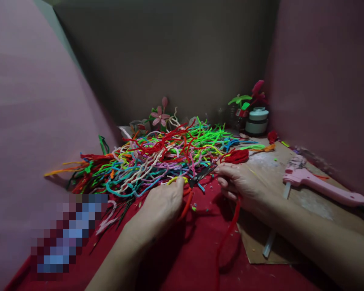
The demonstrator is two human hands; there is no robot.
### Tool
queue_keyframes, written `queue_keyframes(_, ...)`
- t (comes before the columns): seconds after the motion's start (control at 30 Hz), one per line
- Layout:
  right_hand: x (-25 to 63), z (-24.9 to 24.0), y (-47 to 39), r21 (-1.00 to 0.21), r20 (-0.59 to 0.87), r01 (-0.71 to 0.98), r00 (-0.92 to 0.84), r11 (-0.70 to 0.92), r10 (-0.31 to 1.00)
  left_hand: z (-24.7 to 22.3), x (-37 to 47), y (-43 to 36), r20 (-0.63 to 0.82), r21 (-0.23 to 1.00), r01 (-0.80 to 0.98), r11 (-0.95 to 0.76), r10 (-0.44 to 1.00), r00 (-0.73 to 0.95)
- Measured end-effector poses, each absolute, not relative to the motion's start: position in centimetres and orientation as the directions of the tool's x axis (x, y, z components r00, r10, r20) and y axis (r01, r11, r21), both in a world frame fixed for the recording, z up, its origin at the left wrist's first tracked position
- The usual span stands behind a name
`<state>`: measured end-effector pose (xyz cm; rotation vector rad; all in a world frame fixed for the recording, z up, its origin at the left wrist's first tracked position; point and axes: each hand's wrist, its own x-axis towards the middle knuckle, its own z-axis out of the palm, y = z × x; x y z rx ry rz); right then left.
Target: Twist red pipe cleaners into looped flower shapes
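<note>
Scissors with dark blades [204,173] and an orange handle [187,205] are in my left hand [164,200], whose fingers are closed around the handle side. The blades point up and right toward my right hand [238,182]. A long red pipe cleaner [227,234] hangs from my right hand, which is closed on it with thumb and fingertips close to the blade tips. Whether the blades touch the pipe cleaner cannot be made out. Just beyond both hands lies a big tangled heap of pipe cleaners [157,157] in many colours. A red bundle [235,156] lies behind my right fingers.
On the right, a pink glue gun [324,186] rests on a brown board [261,246], with a clear glue stick [269,242] under my right forearm. Behind stand a lidded jar [257,121] and a pink flower [159,116]. Red cloth [176,262] covers the table; a blurred-out patch is at left.
</note>
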<state>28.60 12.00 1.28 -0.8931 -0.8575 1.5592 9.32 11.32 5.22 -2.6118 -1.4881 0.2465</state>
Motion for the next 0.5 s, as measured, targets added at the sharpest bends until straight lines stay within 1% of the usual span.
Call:
queue_keyframes(0.13,28.51,1.59,11.75,-0.899,-0.100,-0.417,-0.098,-0.132,0.990,4.86,9.57,11.42,-0.034,-0.210,0.855,-0.475,0.877,0.479)
queue_keyframes(0.23,28.40,1.86,11.54,-0.907,-0.104,-0.399,-0.099,-0.135,0.990,4.96,9.70,11.53,-0.025,-0.212,0.869,-0.446,0.892,0.452)
queue_keyframes(0.4,28.26,1.93,11.48,-0.921,-0.114,-0.367,-0.064,-0.129,0.991,5.22,10.09,11.46,-0.018,-0.255,0.867,-0.427,0.899,0.437)
queue_keyframes(0.5,28.28,1.76,11.58,-0.923,-0.102,-0.367,-0.050,-0.113,0.994,5.30,10.27,11.35,-0.018,-0.226,0.876,-0.425,0.901,0.432)
